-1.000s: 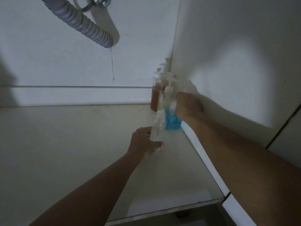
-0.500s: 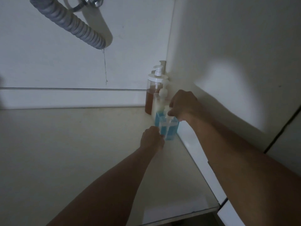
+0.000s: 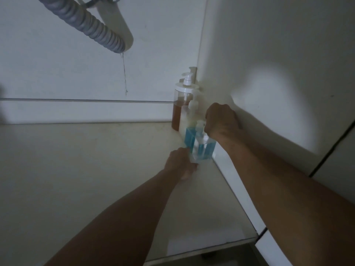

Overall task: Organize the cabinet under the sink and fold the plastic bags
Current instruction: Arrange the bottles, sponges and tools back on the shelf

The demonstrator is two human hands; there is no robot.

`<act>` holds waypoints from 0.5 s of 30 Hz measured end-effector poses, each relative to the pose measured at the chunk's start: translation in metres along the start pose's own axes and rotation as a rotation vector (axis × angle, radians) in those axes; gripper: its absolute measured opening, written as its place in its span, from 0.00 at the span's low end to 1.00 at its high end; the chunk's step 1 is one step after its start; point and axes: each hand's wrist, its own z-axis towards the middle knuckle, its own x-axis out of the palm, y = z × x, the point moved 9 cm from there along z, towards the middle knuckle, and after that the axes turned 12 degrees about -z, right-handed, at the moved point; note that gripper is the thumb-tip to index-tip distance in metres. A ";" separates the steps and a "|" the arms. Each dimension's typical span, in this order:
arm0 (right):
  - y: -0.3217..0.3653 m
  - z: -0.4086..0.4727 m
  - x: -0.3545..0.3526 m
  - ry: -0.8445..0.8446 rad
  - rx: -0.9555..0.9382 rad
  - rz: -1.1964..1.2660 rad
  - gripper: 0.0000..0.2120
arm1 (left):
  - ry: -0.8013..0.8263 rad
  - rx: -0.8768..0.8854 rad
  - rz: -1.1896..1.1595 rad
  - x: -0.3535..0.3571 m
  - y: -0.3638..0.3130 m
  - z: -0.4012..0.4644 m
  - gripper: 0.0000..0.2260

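Observation:
Several pump bottles stand in the cabinet's back right corner: a tall one with brown liquid (image 3: 179, 110), a cream one (image 3: 184, 120), a blue-liquid bottle (image 3: 189, 137) and, in front, a small clear bottle (image 3: 200, 150). My left hand (image 3: 180, 163) grips the clear bottle low at its left side, on the cabinet floor (image 3: 96, 169). My right hand (image 3: 221, 121) is curled into a fist at the blue bottle's pump top, against the right wall; its fingers are hidden from me.
A grey corrugated drain hose (image 3: 92, 29) hangs from the top left, with a thread dangling from its end. The white right wall (image 3: 269, 54) is lit by a bright patch. The shelf's front edge (image 3: 192, 255) runs along the bottom.
My left hand has carried the clear bottle back and right until it stands right in front of the blue one. My right hand stays at the blue bottle's top.

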 end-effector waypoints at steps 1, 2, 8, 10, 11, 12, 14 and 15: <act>0.001 -0.003 -0.003 -0.006 0.003 -0.012 0.07 | 0.010 -0.016 -0.021 -0.005 0.004 -0.005 0.26; 0.001 -0.005 -0.007 -0.026 0.001 -0.027 0.07 | 0.005 -0.028 -0.034 -0.012 0.008 -0.009 0.27; 0.023 -0.053 -0.025 0.017 -0.164 0.129 0.13 | -0.019 -0.024 -0.093 -0.073 0.028 -0.071 0.21; 0.043 -0.095 -0.021 0.213 -0.268 0.401 0.17 | -0.005 0.004 -0.039 -0.092 0.032 -0.104 0.18; 0.054 -0.120 -0.019 0.328 -0.315 0.512 0.18 | 0.008 0.013 -0.010 -0.100 0.033 -0.123 0.17; 0.067 -0.144 -0.014 0.429 -0.365 0.551 0.18 | 0.021 0.008 0.006 -0.107 0.036 -0.142 0.16; 0.090 -0.184 -0.004 0.566 -0.468 0.526 0.17 | 0.038 -0.026 -0.015 -0.118 0.045 -0.180 0.12; 0.100 -0.202 0.000 0.615 -0.506 0.526 0.17 | 0.046 -0.042 -0.027 -0.123 0.050 -0.198 0.10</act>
